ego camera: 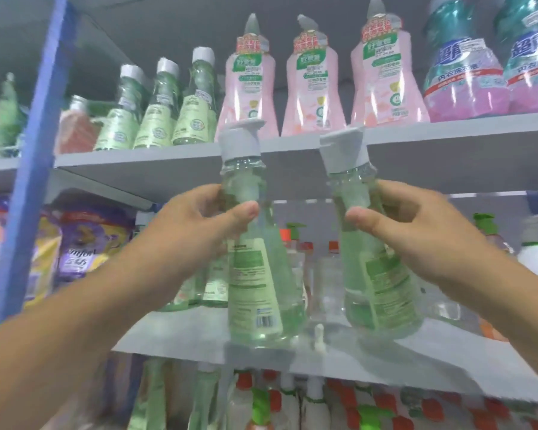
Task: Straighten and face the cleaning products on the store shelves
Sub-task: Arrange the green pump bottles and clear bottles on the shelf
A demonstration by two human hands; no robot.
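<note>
Store shelving, grey boards on a blue upright (35,169) at 9 o'clock, three tiers visible.

Upper shelf (292,162), left to right: slim green bottles (159,110) with white caps at 11 o'clock; three pink bottles (316,85) with green labels at 12 o'clock; teal-and-pink bottles (466,66) at 1 o'clock.

Middle shelf (174,333): purple and yellow refill pouches (87,243) at 9 o'clock; clear and green pump bottles at 3 o'clock, blurred, so their labels cannot be read.

Held items, centre of view, in front of the middle shelf:
- Left hand (196,225): fingers and thumb curled round the neck of the left green bottle (255,290), upright, grey pump cap on top, back label with barcode toward the camera.
- Right hand (416,234): thumb and fingers curled round the neck of the right green bottle (382,287), tilted slightly, grey pump cap leaning toward 11 o'clock.
- The two bottles are side by side, apart, and both appear to be clear of the shelf board.

Lower tier at 6 o'clock: rows of green, white and red caps (292,398).
</note>
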